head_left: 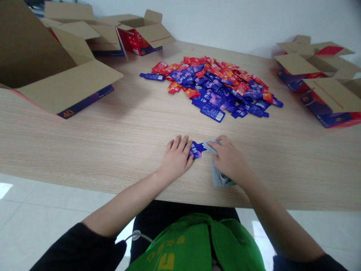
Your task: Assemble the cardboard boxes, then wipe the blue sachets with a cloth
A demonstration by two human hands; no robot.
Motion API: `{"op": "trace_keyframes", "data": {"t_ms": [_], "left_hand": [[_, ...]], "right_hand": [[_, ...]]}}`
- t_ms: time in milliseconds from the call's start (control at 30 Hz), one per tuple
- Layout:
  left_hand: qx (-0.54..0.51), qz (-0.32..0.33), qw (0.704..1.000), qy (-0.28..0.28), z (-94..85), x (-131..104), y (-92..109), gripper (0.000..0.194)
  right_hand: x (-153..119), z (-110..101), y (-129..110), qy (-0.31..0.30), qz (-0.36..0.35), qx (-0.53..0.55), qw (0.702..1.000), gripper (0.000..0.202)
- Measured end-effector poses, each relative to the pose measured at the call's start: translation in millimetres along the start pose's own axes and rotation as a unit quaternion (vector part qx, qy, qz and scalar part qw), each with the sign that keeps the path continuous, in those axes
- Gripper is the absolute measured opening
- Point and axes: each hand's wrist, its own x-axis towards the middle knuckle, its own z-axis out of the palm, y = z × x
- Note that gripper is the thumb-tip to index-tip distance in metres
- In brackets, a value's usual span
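A blue-purple packet (195, 149) with white characters lies flat on the table in front of me. My left hand (177, 156) rests palm-down over its left end, fingers stretched out and pressing it to the tabletop. In my right hand (229, 158) a folded grey cloth (212, 145) is pinched between thumb and fingers. The cloth's edge touches the packet's narrow right end, and more of the cloth hangs below my palm onto the table. Part of the packet is hidden beneath my left fingers.
Beyond my hands a large pile of red and blue packets (217, 88) covers the table's far middle. Open cardboard boxes (84, 82) stand at the left, with another red box (138, 39) behind. More open boxes (327, 94) are at the right. The light wood table (98, 150) ends close to my body.
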Motion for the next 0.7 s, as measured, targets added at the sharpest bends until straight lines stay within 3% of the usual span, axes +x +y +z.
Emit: {"op": "trace_keyframes", "data": {"t_ms": [133, 267, 700], "left_hand": [[-0.007, 0.002, 1.000, 0.001, -1.0, -0.1, 0.0, 0.053], [-0.009, 0.000, 1.000, -0.005, -2.3, -0.2, -0.4, 0.054], [-0.006, 0.001, 1.000, 0.001, -0.3, -0.3, 0.4, 0.054]], "right_hand": [[-0.3, 2.1, -9.2, 0.046, -0.036, 0.043, 0.997, 0.055], [-2.3, 8.9, -22.6, 0.020, -0.067, 0.040, 0.997, 0.051], [-4.9, 2.6, -9.8, -0.037, -0.002, -0.043, 0.998, 0.053]]}}
